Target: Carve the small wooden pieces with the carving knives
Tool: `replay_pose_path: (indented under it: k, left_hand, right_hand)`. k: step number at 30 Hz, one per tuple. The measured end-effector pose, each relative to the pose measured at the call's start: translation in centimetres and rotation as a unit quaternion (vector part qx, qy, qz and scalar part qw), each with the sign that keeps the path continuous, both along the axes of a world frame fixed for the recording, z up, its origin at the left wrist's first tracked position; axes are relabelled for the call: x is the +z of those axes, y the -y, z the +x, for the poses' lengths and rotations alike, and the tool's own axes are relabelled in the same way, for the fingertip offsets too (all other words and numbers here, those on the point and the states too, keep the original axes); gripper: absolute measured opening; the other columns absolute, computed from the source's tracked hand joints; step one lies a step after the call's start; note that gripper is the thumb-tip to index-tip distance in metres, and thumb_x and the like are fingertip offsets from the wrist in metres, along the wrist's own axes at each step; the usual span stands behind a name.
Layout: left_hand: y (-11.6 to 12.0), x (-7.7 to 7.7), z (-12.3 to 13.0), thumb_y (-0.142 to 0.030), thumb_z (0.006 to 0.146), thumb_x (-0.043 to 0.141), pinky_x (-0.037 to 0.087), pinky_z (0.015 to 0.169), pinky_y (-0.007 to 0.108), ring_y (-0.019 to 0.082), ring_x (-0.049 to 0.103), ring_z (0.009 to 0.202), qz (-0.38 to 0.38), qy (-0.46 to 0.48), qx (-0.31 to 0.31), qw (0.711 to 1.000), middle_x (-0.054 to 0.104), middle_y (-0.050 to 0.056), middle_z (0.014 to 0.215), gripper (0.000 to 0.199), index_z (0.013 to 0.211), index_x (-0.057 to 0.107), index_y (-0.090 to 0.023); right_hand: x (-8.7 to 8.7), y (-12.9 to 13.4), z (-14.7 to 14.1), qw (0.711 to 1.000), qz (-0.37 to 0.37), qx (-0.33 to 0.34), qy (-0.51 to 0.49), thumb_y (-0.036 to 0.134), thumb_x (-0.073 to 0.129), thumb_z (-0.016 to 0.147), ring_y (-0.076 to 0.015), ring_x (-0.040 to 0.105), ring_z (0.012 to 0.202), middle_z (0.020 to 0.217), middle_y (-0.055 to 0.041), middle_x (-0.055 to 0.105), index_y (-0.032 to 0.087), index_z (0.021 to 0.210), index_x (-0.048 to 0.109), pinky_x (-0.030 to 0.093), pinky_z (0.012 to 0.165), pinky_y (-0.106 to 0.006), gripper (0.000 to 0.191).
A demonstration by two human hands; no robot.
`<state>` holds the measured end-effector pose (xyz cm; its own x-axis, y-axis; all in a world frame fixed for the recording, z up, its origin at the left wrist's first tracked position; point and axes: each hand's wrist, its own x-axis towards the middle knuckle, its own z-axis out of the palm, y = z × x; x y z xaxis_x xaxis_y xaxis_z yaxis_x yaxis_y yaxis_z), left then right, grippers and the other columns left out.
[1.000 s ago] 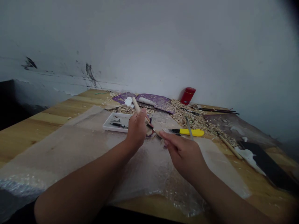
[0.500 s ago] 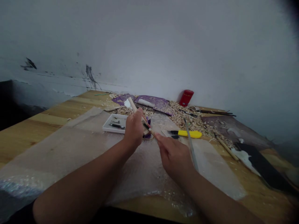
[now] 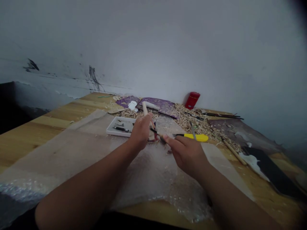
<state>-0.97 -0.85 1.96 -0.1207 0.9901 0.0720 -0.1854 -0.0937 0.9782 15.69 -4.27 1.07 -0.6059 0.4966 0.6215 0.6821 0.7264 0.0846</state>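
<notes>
My left hand (image 3: 141, 131) is closed around a pale wooden piece (image 3: 145, 109), whose narrow end points up and away from me. The piece's near end is partly hidden by my fingers. My right hand (image 3: 188, 155) grips a slim carving tool with a dark blade (image 3: 153, 130), the tip close to the wood beside my left fingers; whether they touch, I cannot tell. Just left of my left hand lies a white tray (image 3: 110, 131) with a black pen-like tool (image 3: 122, 129) and small metal bits. A yellow-handled utility knife (image 3: 199, 137) lies behind my right hand, next to a thin grey metal strip (image 3: 192, 130).
Wood shavings (image 3: 203, 126) are heaped along the back, around purple sheets (image 3: 163, 103). A red container (image 3: 192, 100) stands by the wall. Bubble wrap (image 3: 79, 153) covers the wooden table's (image 3: 48, 121) front. To the right lie a wooden stick (image 3: 233, 151) and a black flat object (image 3: 271, 169).
My left hand has shifted right, and the wooden piece now stands steeper. My right hand has moved right, covering more of the grey strip; the blade shows more clearly.
</notes>
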Motion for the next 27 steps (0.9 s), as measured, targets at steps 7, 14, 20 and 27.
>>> replay_pose_path:
  k: [7, 14, 20, 27]
  left_hand:
    - [0.0, -0.1, 0.0, -0.049, 0.075, 0.043, 0.033, 0.027, 0.026, 0.017, 0.047, 0.027, -0.037, -0.014, -0.051, 0.998, 0.045, -0.002, 0.033, 0.035, 0.056, 0.044, -0.019]
    - [-0.2, 0.0, -0.3, -0.050, 0.074, 0.043, 0.034, 0.027, 0.025, 0.017, 0.048, 0.028, -0.027, -0.008, -0.043, 0.999, 0.045, -0.001, 0.034, 0.036, 0.056, 0.045, -0.018]
    - [-0.1, 0.7, -0.4, -0.045, 0.074, 0.045, 0.032, 0.026, 0.024, 0.014, 0.044, 0.026, -0.072, 0.006, -0.092, 0.993, 0.045, -0.002, 0.034, 0.032, 0.057, 0.043, -0.019]
    - [-0.3, 0.2, -0.4, -0.046, 0.074, 0.045, 0.036, 0.028, 0.025, 0.014, 0.044, 0.027, -0.086, 0.031, -0.101, 0.991, 0.043, -0.002, 0.034, 0.034, 0.054, 0.043, -0.019]
  right_hand:
    - [0.2, -0.2, 0.5, 0.989, -0.133, 0.038, -0.059, 0.018, 0.040, 0.083, -0.0136, 0.056, 0.063, 0.073, -0.0034, 0.062, 0.020, 0.107, 0.059, 0.043, 0.057, -0.025, 0.030]
    - [-0.8, 0.3, -0.7, 0.960, -0.225, 0.026, -0.165, 0.018, 0.041, 0.084, -0.0123, 0.058, 0.070, 0.086, -0.0029, 0.065, 0.021, 0.108, 0.057, 0.045, 0.062, -0.024, 0.029]
    - [0.7, 0.6, 0.5, 0.998, 0.010, -0.023, 0.055, 0.020, 0.041, 0.085, -0.0147, 0.046, 0.060, 0.063, -0.0024, 0.056, 0.025, 0.105, 0.061, 0.032, 0.052, -0.025, 0.029]
    - [1.4, 0.9, 0.8, 0.999, -0.019, -0.014, 0.040, 0.019, 0.038, 0.085, -0.0129, 0.049, 0.059, 0.064, -0.0016, 0.056, 0.027, 0.108, 0.059, 0.035, 0.053, -0.023, 0.032]
